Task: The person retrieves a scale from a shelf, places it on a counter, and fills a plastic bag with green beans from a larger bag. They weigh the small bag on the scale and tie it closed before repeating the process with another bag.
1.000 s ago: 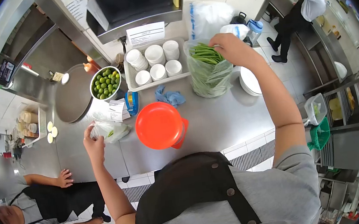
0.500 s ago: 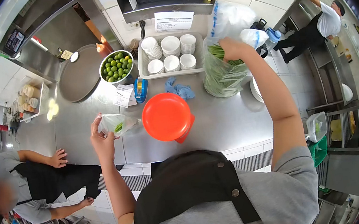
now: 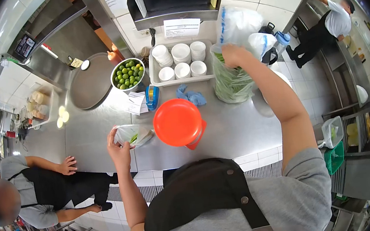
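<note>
My left hand [image 3: 119,149] pinches a small clear plastic bag [image 3: 143,134] by its left side. A few green pods [image 3: 134,138], like green beans, lie inside it. Just right of this bag is a round red-orange dish [image 3: 177,122], with a red base showing at its lower right. My right hand [image 3: 236,56] reaches into the mouth of a large clear bag [image 3: 226,93] full of long green beans [image 3: 238,81]. Its fingers are curled down among the beans, and what they grip is hidden.
Along the back stand a bowl of limes [image 3: 128,75], a tray [image 3: 181,82] of stacked white cups, a blue tape dispenser [image 3: 152,97] and a crumpled blue cloth [image 3: 191,95]. A co-worker's hand [image 3: 67,166] rests on the counter at left. Another person [image 3: 327,26] stands far right.
The view has shifted slightly. My right hand has moved a little left and deeper into the large bag. My left hand has brought the small bag closer to the red-orange dish.
</note>
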`<state>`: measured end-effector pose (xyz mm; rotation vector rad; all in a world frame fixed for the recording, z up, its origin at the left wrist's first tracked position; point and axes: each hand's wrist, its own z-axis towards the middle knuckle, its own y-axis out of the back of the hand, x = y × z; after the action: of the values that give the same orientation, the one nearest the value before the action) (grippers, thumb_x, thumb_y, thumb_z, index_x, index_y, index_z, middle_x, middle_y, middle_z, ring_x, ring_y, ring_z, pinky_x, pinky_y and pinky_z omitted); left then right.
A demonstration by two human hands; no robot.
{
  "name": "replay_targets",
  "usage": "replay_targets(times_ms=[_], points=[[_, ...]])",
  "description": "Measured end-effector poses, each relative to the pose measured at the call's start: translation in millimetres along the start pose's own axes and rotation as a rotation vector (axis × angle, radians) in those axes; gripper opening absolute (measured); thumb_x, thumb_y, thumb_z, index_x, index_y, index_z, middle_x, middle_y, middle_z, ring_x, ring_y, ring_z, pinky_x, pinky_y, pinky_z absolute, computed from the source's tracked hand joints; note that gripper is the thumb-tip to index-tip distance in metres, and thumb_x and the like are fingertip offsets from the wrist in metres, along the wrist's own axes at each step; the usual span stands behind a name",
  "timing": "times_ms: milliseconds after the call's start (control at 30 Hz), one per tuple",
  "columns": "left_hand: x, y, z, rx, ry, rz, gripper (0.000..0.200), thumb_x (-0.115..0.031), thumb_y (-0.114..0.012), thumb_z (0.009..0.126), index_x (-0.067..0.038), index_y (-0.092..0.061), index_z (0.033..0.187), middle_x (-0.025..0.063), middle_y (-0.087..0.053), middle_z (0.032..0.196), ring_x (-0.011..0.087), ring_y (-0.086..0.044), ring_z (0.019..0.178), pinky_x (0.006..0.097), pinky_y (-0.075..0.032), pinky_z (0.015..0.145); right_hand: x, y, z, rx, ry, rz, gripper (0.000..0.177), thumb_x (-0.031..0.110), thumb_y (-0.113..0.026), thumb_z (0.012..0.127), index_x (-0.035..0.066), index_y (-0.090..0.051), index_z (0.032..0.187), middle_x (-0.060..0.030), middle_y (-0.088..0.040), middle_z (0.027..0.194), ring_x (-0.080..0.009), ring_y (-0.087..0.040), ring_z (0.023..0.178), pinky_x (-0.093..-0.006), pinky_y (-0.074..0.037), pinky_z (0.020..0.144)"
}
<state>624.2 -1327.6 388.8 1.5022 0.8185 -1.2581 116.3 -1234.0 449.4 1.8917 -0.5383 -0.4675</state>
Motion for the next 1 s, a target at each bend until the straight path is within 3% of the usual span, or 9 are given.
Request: replay_targets(times_ms=[100, 400, 500, 567, 633, 667, 733, 933, 1000], points=[[7.7, 3.4, -4.5, -0.007, -0.005, -0.023, 0.068, 0.016, -0.05, 0.072, 0.004, -0.05, 0.14, 0.0138, -0.046, 0.149, 0.0273, -0.069, 0.105, 0.0316, -0.067, 0.065, -2.3, -2.7, -10.6, -0.01, 0.017, -0.075, 0.058, 0.009, -0.057, 0.086, 0.0, -0.045, 0.142, -0.0211, -0.048, 0.148, -0.0398, -0.045, 0.139, -0.0623, -0.037, 0.111], [9.9, -0.1, -2.8, -0.012, 0.005, -0.061, 0.069, 0.016, -0.05, 0.074, 0.005, -0.047, 0.142, 0.0138, -0.047, 0.149, 0.0284, -0.069, 0.106, 0.0324, -0.067, 0.068, -74.8, -4.9, -18.9, -0.202, 0.269, 0.16, 0.05, 0.019, -0.062, 0.088, -0.003, -0.05, 0.132, -0.0293, -0.058, 0.129, -0.0414, -0.056, 0.122, -0.045, -0.046, 0.102], [9.6, -1.8, 0.1, -0.01, 0.025, -0.054, 0.069, 0.016, -0.051, 0.074, 0.005, -0.047, 0.142, 0.0141, -0.047, 0.148, 0.0284, -0.069, 0.105, 0.0326, -0.067, 0.068, -89.8, -11.0, -30.4, -0.382, 0.405, 0.414, 0.051, 0.023, -0.061, 0.091, -0.005, -0.049, 0.132, -0.0292, -0.064, 0.117, -0.0393, -0.06, 0.111, -0.0436, -0.047, 0.098], [6.5, -3.2, 2.0, -0.001, 0.029, -0.019, 0.07, 0.017, -0.051, 0.074, 0.005, -0.046, 0.143, 0.0142, -0.047, 0.148, 0.028, -0.069, 0.104, 0.0326, -0.067, 0.068, -90.2, -8.2, -34.7, -0.315, 0.344, 0.643, 0.051, 0.023, -0.058, 0.094, -0.004, -0.048, 0.135, -0.0231, -0.067, 0.113, -0.0326, -0.061, 0.107, -0.0398, -0.046, 0.098], [5.7, -4.0, 3.3, -0.004, 0.002, -0.041, 0.07, 0.016, -0.051, 0.076, 0.002, -0.047, 0.145, 0.0123, -0.051, 0.145, 0.0176, -0.069, 0.097, 0.0303, -0.065, 0.07, -87.6, 1.4, -43.5, -0.121, 0.285, 0.976, 0.049, 0.021, -0.054, 0.097, 0.0, -0.047, 0.14, -0.0095, -0.07, 0.112, -0.0193, -0.059, 0.107, -0.0327, -0.043, 0.099], [4.8, -4.3, 2.1, -0.007, -0.012, -0.053, 0.07, 0.015, -0.051, 0.077, 0.001, -0.047, 0.146, 0.0114, -0.054, 0.143, 0.0124, -0.069, 0.093, 0.0291, -0.064, 0.071, -83.6, 4.9, -50.7, -0.143, 0.304, 1.085, 0.045, 0.012, -0.051, 0.097, 0.001, -0.047, 0.141, -0.0063, -0.069, 0.113, -0.0182, -0.058, 0.111, -0.0322, -0.041, 0.105], [-7.3, -3.0, 0.2, -0.005, -0.006, -0.039, 0.07, 0.016, -0.051, 0.077, 0.0, -0.047, 0.146, 0.0104, -0.054, 0.142, 0.0105, -0.068, 0.091, 0.0282, -0.063, 0.071, -91.1, 4.5, -46.1, -0.204, 0.316, 1.137, 0.035, 0.01, -0.05, 0.098, 0.001, -0.052, 0.131, -0.0081, -0.067, 0.112, -0.0204, -0.059, 0.109, -0.0343, -0.042, 0.104], [-45.5, 12.1, 4.6, -0.034, -0.081, -0.07, 0.072, 0.017, -0.05, 0.077, -0.001, -0.048, 0.147, 0.0095, -0.057, 0.14, 0.008, -0.066, 0.088, 0.0258, -0.062, 0.069, -104.5, -1.0, -35.8, -0.262, 0.305, 1.971, 0.018, 0.009, -0.051, 0.101, -0.001, -0.052, 0.116, -0.01, -0.061, 0.101, -0.0229, -0.061, 0.095, -0.0366, -0.051, 0.092], [-66.4, 17.2, 6.2, -0.039, -0.112, -0.081, 0.07, 0.017, -0.05, 0.077, 0.002, -0.048, 0.146, 0.0118, -0.055, 0.143, 0.0121, -0.067, 0.094, 0.0253, -0.061, 0.068, -102.4, 0.6, -38.3, -0.277, 0.276, 1.91, 0.017, 0.006, -0.049, 0.1, -0.002, -0.051, 0.116, -0.0104, -0.059, 0.1, -0.0223, -0.061, 0.092, -0.0383, -0.053, 0.089]])
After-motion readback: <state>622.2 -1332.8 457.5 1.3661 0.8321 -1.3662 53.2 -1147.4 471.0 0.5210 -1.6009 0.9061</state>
